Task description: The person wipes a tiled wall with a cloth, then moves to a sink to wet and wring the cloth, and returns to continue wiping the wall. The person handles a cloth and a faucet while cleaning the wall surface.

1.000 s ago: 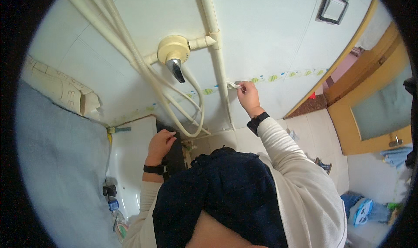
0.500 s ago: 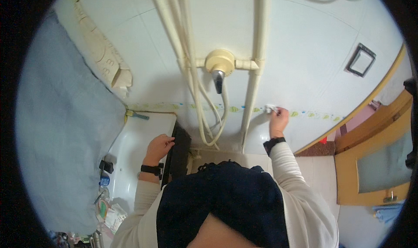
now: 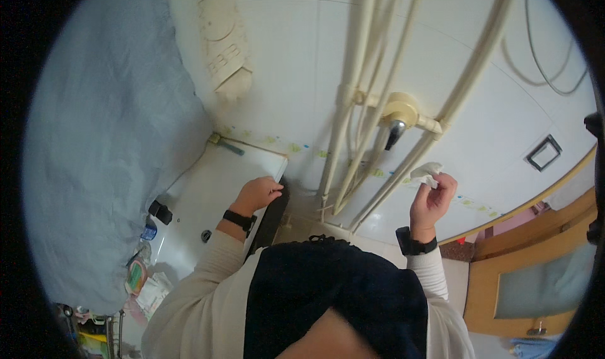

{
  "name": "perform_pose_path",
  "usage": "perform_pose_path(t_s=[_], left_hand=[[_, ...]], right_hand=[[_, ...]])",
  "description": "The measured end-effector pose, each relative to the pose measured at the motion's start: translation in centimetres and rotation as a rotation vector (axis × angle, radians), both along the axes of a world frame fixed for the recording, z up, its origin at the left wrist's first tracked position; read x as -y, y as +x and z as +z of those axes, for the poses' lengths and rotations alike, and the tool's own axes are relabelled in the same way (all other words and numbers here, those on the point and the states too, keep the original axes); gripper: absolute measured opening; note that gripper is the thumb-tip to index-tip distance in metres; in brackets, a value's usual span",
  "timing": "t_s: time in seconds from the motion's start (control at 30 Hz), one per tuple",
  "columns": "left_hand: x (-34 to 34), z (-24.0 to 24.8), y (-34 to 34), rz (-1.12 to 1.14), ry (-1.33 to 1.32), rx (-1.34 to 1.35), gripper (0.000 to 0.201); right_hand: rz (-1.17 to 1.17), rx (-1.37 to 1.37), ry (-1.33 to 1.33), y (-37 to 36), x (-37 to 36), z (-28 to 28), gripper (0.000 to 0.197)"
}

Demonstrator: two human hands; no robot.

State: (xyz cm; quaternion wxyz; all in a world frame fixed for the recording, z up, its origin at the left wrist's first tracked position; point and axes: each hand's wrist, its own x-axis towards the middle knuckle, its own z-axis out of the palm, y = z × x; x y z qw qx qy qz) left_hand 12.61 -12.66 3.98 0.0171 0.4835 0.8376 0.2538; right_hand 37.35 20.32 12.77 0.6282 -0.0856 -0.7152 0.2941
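Observation:
My right hand (image 3: 433,201) is raised in front of the tiled wall, its thumb and fingers pinching a crumpled white tissue (image 3: 427,171). Behind the tissue runs a pipe, and a band of green and blue prints crosses the tiles. My left hand (image 3: 257,194) is loosely curled over the edge of the white bathtub (image 3: 208,198), with nothing visible in its fingers. Close to that hand is the tub's dark side panel (image 3: 272,213). A shower mixer (image 3: 399,114) with a chrome lever sits on the wall above and to the left of the tissue.
Cream pipes and a hanging hose (image 3: 373,163) stand out from the wall. A grey-blue curtain (image 3: 113,151) fills the left. A green-handled brush (image 3: 228,144) lies at the tub's far corner. Bottles and packets crowd the tub's left rim. A wooden door (image 3: 485,296) stands at right.
My right hand has come away from the patterned tile band, turned palm up, with the tissue still pinched. The view has turned and shifted left; my left hand stays by the tub edge.

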Motion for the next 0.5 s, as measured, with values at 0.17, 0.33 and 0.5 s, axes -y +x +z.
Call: perform_pose_path(t_s=[0.17,0.33,0.5], left_hand=[[1.2,0.8,-2.2,-0.022,0.007,0.018,0.018],[1.9,0.8,-3.5,-0.124,0.038,0.049,0.021],[2.2,3.0,-4.7,-0.258,0.084,-0.04,0.03]], right_hand=[[0.074,-0.099,0.073,-0.7,6.7,3.9,0.027],[0.036,-0.095,0.092,-4.7,11.7,5.9,0.027],[0.257,-0.051,-0.015,-12.8,14.0,7.8,0.02]])
